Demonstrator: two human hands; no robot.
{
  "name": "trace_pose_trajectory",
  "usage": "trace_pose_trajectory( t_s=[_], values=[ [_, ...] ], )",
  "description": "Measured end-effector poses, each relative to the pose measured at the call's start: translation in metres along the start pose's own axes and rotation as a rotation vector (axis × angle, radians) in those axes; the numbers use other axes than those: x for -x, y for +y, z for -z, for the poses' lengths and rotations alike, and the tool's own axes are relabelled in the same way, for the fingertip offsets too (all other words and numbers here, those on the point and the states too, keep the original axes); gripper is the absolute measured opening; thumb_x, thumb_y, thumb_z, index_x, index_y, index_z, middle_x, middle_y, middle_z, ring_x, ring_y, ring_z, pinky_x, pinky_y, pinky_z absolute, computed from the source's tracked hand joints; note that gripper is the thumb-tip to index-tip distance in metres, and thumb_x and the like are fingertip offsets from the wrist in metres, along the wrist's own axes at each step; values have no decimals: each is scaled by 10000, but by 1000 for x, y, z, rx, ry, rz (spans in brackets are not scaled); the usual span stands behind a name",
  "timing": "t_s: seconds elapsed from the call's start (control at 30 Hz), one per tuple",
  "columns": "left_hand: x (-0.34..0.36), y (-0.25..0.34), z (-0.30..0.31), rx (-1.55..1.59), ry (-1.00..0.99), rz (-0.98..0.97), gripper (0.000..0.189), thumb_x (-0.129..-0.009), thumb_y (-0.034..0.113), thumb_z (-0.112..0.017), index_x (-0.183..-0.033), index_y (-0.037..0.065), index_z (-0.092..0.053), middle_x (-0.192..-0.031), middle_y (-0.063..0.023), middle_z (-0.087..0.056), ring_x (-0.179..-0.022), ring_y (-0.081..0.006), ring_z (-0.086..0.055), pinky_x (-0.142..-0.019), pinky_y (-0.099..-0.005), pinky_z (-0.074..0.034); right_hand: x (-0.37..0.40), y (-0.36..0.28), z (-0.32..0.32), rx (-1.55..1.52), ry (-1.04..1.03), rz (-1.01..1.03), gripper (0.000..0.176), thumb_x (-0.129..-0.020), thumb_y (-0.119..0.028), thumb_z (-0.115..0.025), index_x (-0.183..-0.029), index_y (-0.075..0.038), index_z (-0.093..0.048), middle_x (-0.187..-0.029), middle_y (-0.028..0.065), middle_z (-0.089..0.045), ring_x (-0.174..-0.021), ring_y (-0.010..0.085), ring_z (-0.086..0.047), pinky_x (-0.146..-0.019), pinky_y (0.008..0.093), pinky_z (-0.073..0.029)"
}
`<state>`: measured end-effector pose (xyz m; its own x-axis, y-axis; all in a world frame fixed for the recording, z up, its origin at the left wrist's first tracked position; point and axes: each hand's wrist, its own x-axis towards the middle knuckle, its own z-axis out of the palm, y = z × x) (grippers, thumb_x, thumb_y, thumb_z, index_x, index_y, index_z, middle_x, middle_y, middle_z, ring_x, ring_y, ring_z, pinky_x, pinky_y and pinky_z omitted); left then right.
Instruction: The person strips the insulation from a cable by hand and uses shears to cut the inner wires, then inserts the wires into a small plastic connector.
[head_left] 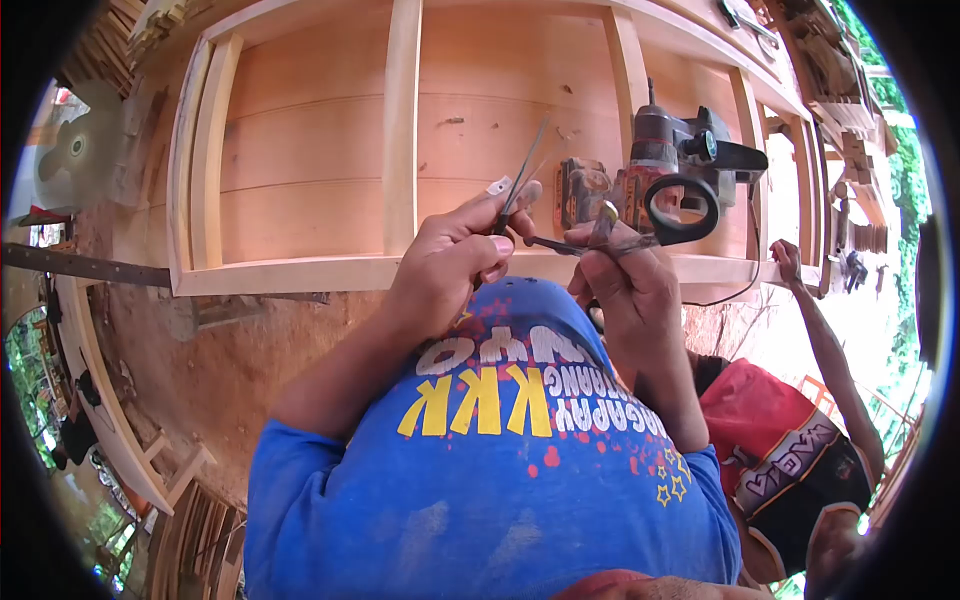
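Observation:
My left hand [450,260] is closed in a pinch on a thin, dark wire-like strip [531,163] that sticks up past the fingers. A small white piece [498,186] shows at its fingertips. My right hand [632,285] grips a pair of scissors [688,232], with a black handle loop standing up to the right. The narrow dark end of the scissors points left, close to my left fingers. Both hands are over the near rail of a wooden frame [300,275], in front of my blue shirt.
Inside the panelled frame, a cordless drill [657,135] and a battery pack [583,190] lie beyond my right hand. Another person [765,430] is at the right, one hand [787,260] at the frame's edge. A fan [78,146] stands far left; wood strips [190,540] lie lower left.

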<state>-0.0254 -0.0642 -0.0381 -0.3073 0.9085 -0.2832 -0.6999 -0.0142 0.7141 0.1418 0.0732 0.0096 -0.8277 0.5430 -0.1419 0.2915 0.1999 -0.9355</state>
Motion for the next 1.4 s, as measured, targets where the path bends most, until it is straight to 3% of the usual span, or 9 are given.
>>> trace_pose_trajectory(
  t_s=[0.13, 0.23, 0.27, 0.4, 0.47, 0.5, 0.7, 1.4],
  values=[
    [5, -8, 4, -366, 56, 17, 421, -1028, 208, -580, -1364, -45, -573, -849, -20, -641, -724, -49, -511, -636, -208, -428, 1, 9, 1, 205, -29, 99, 216, -992, -80, -590, -1179, 22, -628, -820, 83, -690, -655, 171, -645, -615, 301, -512],
    [7, -8, 1, -507, 153, -35, 420, -1037, 206, -568, -1375, -43, -564, -816, -23, -642, -658, -40, -485, -602, -201, -410, 1, 3, 1, 123, 0, -101, 193, -987, -66, -590, -1162, 13, -607, -800, 79, -688, -669, 169, -644, -625, 301, -506],
    [5, -8, 2, -528, 171, -66, 413, -1040, 202, -565, -1377, -38, -565, -794, -16, -634, -630, -28, -464, -573, -187, -383, 0, -2, 0, 104, 0, -124, 159, -987, -70, -586, -1125, 9, -587, -795, 102, -693, -671, 213, -659, -626, 322, -503],
    [5, -7, -3, -605, 195, -154, 397, -1036, 197, -578, -1358, -36, -583, -769, -22, -649, -585, -12, -424, -538, -169, -347, -2, 5, -2, 215, 9, 67, 110, -975, -76, -597, -1044, 9, -590, -802, 158, -679, -673, 333, -660, -605, 379, -494],
    [9, 2, -11, -617, 201, -133, 371, -1021, 169, -593, -1306, -67, -609, -781, -59, -677, -666, -59, -558, -603, -207, -447, -7, -2, -1, 295, 0, 145, 96, -963, -79, -609, -1001, 8, -590, -808, 181, -671, -688, 387, -652, -602, 408, -491],
    [11, 7, -15, -626, 204, -124, 358, -1013, 155, -600, -1281, -82, -622, -787, -77, -691, -706, -83, -626, -636, -226, -496, -9, -5, -1, 296, 1, 145, 94, -957, -80, -617, -976, 7, -585, -808, 185, -668, -698, 392, -654, -604, 416, -492],
    [17, 17, -24, -644, 155, -133, 326, -1009, 148, -612, -1225, -95, -645, -818, -94, -710, -727, -100, -663, -635, -234, -512, -12, -13, -10, 332, 48, 168, 167, -930, -109, -650, -867, -3, -537, -782, 189, -664, -687, 392, -663, -575, 445, -495],
    [7, 11, -27, -527, 159, -101, 253, -968, 87, -673, -1166, -70, -682, -895, -98, -742, -783, -82, -680, -615, -192, -515, -10, -18, -14, 498, 70, 126, 184, -943, -162, -624, -891, -46, -490, -706, 153, -591, -611, 369, -615, -527, 491, -463]
  ],
)
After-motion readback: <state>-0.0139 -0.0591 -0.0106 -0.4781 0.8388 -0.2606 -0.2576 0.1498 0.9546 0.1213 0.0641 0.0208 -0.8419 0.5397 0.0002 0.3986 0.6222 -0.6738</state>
